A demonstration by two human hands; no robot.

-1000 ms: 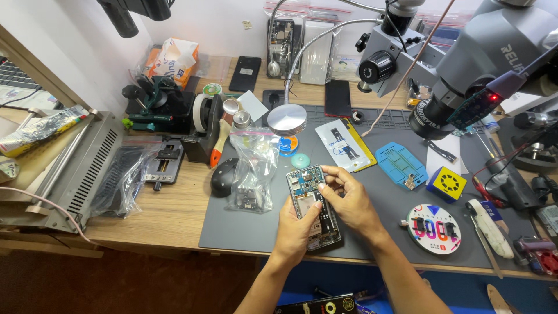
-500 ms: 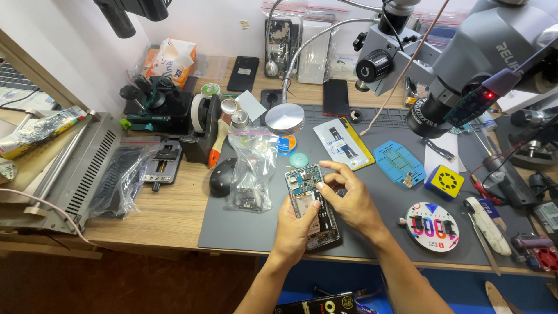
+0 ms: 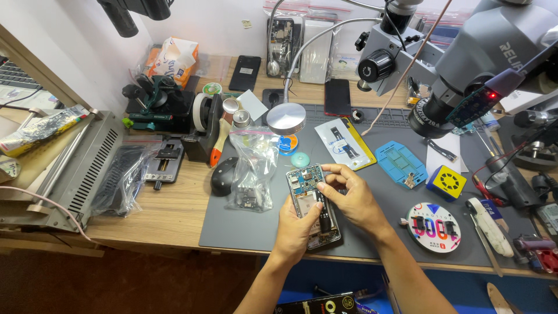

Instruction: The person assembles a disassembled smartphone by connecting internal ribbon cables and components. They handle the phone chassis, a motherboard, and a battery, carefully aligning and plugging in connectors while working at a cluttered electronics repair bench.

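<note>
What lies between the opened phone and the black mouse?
A clear bag of small parts stands on the mat between the phone and the mouse, in the head view.

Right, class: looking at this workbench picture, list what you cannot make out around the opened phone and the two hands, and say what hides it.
Head view only:
- Opened phone: its lower half is covered by the left hand and right hand.
- Right fingertips: whether they pinch a part is too small to tell.
- Clear plastic bag: its contents blur behind glare.
- Microscope: cut off by the top edge.
</note>
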